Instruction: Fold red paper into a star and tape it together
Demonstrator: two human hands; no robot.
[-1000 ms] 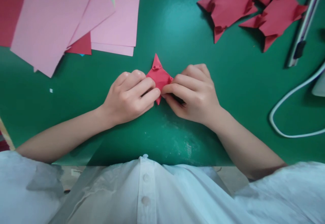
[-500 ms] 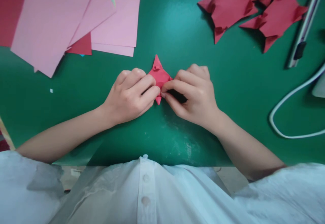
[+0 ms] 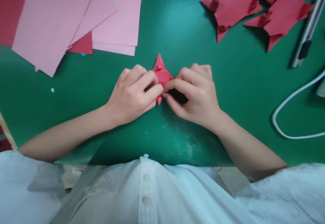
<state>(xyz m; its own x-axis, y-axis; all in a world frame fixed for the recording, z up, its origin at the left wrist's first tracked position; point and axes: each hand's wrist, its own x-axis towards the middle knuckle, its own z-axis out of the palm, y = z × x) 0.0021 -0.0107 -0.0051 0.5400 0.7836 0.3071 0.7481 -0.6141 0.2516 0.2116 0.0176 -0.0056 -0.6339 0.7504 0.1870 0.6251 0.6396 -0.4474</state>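
A small red folded paper figure (image 3: 164, 77) lies between my hands at the middle of the green table (image 3: 142, 142). One pointed tip of it aims away from me and a shorter one toward me. My left hand (image 3: 135, 93) is closed on its left side, the fingers covering that part. With thumb and forefinger together, my right hand (image 3: 195, 93) pinches its lower right edge. The fingertips of both hands nearly meet there and hide the fold between them.
Pink paper sheets (image 3: 50, 17) overlap red paper (image 3: 11, 10) at the upper left. Larger red folded figures (image 3: 236, 5) lie at the upper right, beside a box cutter (image 3: 306, 44). A white cable (image 3: 275, 112) curves along the right. A tiny white scrap (image 3: 52, 90) lies at left.
The whole view has shifted slightly, so things on the table appear a little further right. Both hands keep their hold on the paper figure, with only small finger movement.
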